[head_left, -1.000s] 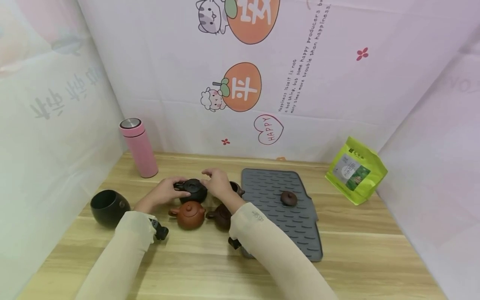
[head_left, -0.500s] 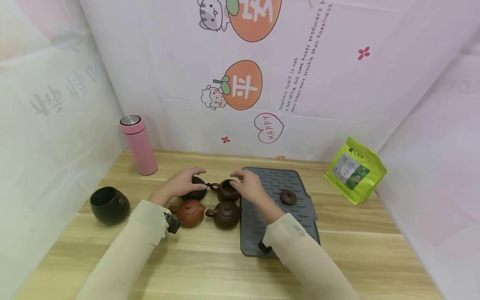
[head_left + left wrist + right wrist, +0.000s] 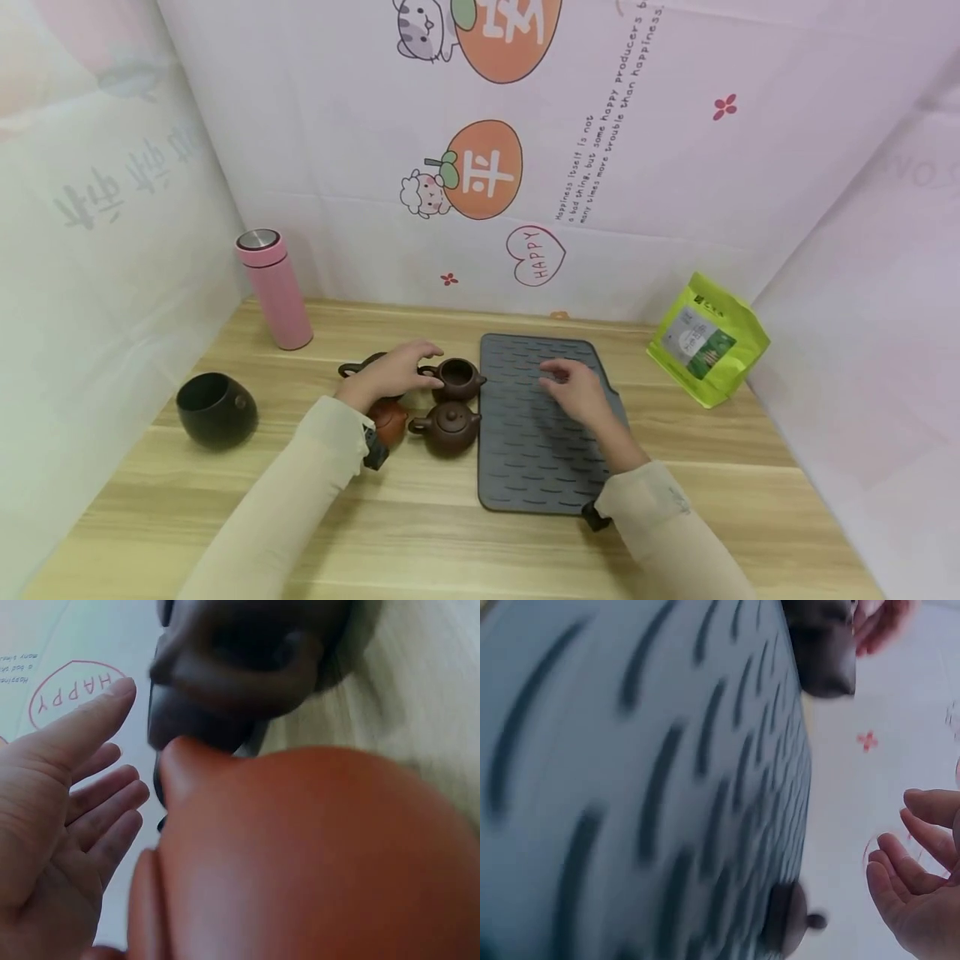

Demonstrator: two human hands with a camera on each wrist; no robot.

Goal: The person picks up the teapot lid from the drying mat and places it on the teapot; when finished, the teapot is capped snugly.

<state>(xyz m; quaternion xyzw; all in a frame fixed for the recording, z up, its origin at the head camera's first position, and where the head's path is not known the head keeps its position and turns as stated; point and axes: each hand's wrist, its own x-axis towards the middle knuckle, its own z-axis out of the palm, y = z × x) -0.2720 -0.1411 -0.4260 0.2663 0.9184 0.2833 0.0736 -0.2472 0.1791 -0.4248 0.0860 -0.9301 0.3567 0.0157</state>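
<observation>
My left hand (image 3: pixel 393 371) hovers over the black teapot (image 3: pixel 365 362), which it mostly covers. Its fingertips are near the handle of a lidless dark brown teapot (image 3: pixel 457 379). In the left wrist view the fingers of that hand (image 3: pixel 71 802) are extended and grip nothing, beside the reddish-orange teapot (image 3: pixel 300 855). A lidded dark brown teapot (image 3: pixel 450 429) stands in front of the lidless one. Over the grey mat (image 3: pixel 525 467), my right hand (image 3: pixel 581 392) has loosely bent fingers and holds nothing. Below it, the brown lid (image 3: pixel 786 919) lies on the mat, hidden in the head view.
A dark round cup (image 3: pixel 217 412) stands at the left, with a pink thermos (image 3: pixel 277 292) behind it. At the back right stands a green pouch (image 3: pixel 708 340). Fabric walls enclose the wooden table (image 3: pixel 420 533) at the back and both sides.
My right hand has moved right, from beside the black teapot past the lidless teapot to above the mat. My left hand has let go of the black teapot and shifted right.
</observation>
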